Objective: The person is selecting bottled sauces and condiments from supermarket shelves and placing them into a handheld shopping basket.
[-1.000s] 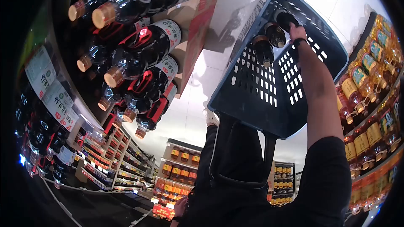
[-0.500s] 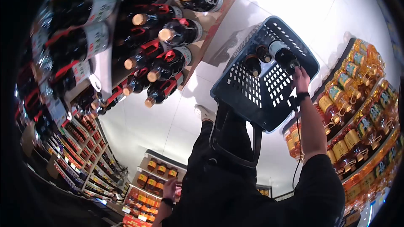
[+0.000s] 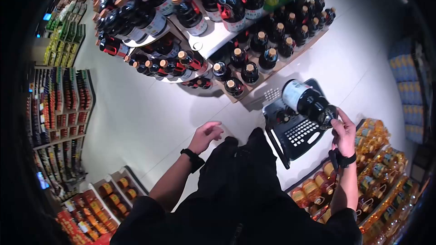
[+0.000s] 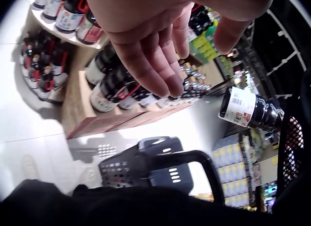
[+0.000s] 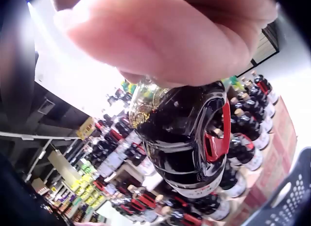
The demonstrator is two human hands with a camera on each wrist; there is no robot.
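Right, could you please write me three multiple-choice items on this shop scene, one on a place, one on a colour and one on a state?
1. Where is the basket?
A. On the floor
B. On a shelf
C. Hanging from the left arm

2. What colour is the label on the held bottle?
A. Green
B. White
C. Yellow

3. How is the left hand?
A. Gripping a second bottle
B. Holding the basket handle
C. Open and empty

Answers:
1 A: the head view shows it standing on the white floor in front of the person.
2 B: the label is white in the head and left wrist views, on the dark bottle that the right hand grips.
3 C: its fingers are relaxed and nothing lies in them.
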